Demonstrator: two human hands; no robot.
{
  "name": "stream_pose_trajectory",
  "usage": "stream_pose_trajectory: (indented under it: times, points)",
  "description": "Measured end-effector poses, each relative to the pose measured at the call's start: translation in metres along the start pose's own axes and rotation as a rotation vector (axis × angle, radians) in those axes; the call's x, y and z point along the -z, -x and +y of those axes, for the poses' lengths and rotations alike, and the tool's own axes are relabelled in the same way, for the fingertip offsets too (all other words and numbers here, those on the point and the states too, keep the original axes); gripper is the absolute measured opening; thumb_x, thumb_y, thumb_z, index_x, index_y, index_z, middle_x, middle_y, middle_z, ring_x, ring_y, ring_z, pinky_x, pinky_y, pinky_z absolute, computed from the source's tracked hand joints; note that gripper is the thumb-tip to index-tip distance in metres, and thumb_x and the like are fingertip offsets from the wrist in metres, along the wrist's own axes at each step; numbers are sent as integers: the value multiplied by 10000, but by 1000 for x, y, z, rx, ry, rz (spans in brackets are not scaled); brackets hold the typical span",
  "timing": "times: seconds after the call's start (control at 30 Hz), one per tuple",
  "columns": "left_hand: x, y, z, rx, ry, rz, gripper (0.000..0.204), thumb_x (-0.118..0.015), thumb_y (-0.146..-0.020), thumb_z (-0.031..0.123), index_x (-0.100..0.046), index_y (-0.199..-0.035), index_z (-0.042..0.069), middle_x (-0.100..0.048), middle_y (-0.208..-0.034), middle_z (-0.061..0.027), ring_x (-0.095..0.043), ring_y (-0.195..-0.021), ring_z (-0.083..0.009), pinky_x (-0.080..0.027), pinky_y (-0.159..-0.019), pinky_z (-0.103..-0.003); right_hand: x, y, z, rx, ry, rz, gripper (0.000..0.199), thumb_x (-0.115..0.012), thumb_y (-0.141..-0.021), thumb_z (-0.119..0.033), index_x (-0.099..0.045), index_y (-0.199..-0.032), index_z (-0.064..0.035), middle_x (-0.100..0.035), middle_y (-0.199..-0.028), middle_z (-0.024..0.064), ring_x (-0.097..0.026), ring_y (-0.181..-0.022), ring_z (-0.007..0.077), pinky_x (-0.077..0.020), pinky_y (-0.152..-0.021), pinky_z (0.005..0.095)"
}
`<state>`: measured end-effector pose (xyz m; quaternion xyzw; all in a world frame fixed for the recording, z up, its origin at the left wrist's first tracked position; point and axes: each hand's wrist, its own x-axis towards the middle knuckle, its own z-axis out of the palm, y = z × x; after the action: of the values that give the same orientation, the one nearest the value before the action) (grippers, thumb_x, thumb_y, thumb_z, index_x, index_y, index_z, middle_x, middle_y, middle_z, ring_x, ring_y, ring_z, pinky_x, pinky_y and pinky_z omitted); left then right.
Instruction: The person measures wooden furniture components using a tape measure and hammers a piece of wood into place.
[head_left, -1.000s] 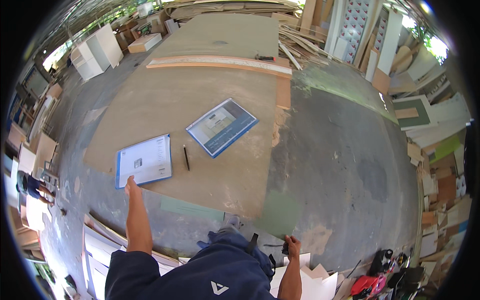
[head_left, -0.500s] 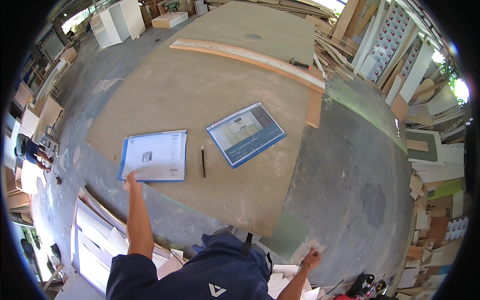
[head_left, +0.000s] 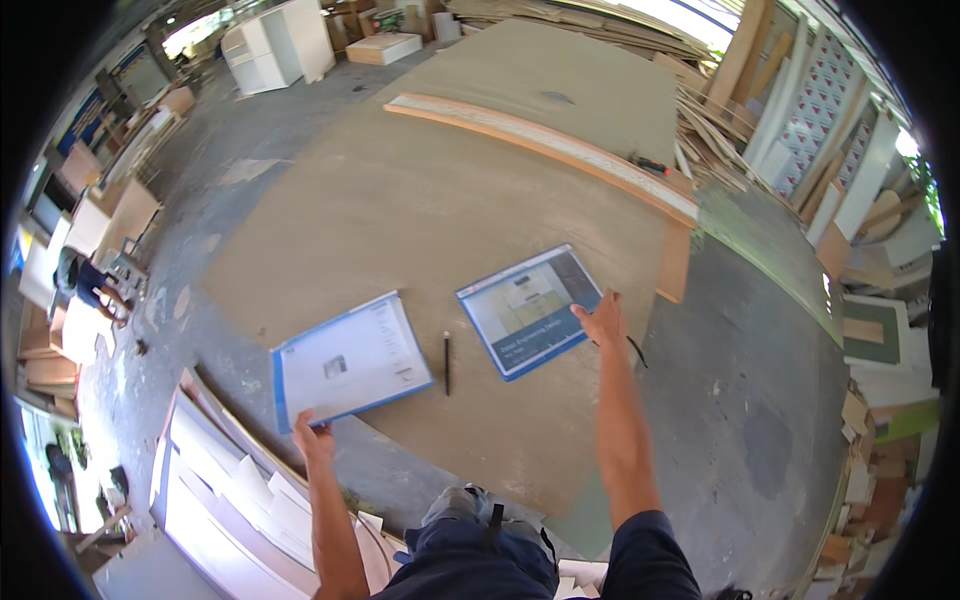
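A white printed sheet in a blue-edged folder [head_left: 352,358] sits tilted at the near left of a large brown board. My left hand [head_left: 313,436] pinches its lower left corner, thumb on top. To the right lies a second blue-edged folder [head_left: 528,312], with a picture and a dark blue band on its cover. Over its right edge is my right hand [head_left: 603,320], thumb and fingers apart; whether it touches the cover is unclear. A black pencil [head_left: 447,365] lies between the folders. A thin dark strap [head_left: 637,352] shows beside my right wrist.
A long wooden strip [head_left: 545,150] crosses the far part of the brown board [head_left: 340,220], with a hammer [head_left: 650,165] on it. Scrap panels [head_left: 220,470] stand at the near left. A person [head_left: 92,280] bends at the far left. Timber offcuts line the right side.
My right hand has come up from the lower right to the right folder. The left folder has turned counterclockwise, with my left hand at its corner. The whole view has shifted.
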<state>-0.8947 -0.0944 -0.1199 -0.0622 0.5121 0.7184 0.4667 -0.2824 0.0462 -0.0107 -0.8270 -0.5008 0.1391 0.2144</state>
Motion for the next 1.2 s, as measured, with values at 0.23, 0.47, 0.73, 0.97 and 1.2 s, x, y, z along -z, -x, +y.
stream_pose_trajectory:
  times: [0.23,0.47,0.73,0.97,1.2]
  points:
    - [-13,106,44,72,56,-165,880,-453,-757,805,-579,-1244,83,-631,-1190,-84,-564,-1098,-263,-481,-855,-504,-16,-8,28,-227,207,-170,1090,-887,-625,-407,-328,-1453,29,-393,-1472,240,-493,-1290,366,-452,-1031,423]
    - [4,40,76,253,-285,-423,787,-485,-903,641,-484,-1377,12,-584,-1310,-141,-601,-1129,-323,-479,-986,-442,11,27,110,-395,-240,-287,350,-849,-673,-162,-671,-890,47,-669,-716,116,-638,-615,229,-479,-564,349]
    - [26,20,64,306,-620,-389,451,-699,-856,199,-587,-1231,-26,-674,-1131,-128,-657,-1020,-274,-521,-932,-385,63,127,186,-507,-765,-435,279,-788,-776,-159,-648,-927,30,-643,-732,91,-577,-558,153,-465,-518,297]
    - [88,76,50,-28,-196,-377,100,-684,-856,60,-680,-939,4,-684,-897,-51,-671,-816,-163,-571,-724,-275,80,201,261,-248,-1278,-434,437,-723,-831,-111,-583,-1227,8,-673,-900,59,-628,-693,140,-498,-604,273]
    - [89,270,-13,-224,-60,-361,172,-625,-907,99,-647,-1023,-26,-676,-942,-90,-666,-886,-191,-565,-809,-316,120,256,304,-156,-1657,-466,520,-696,-822,-49,-534,-1313,15,-651,-1159,121,-655,-1025,214,-536,-866,318]
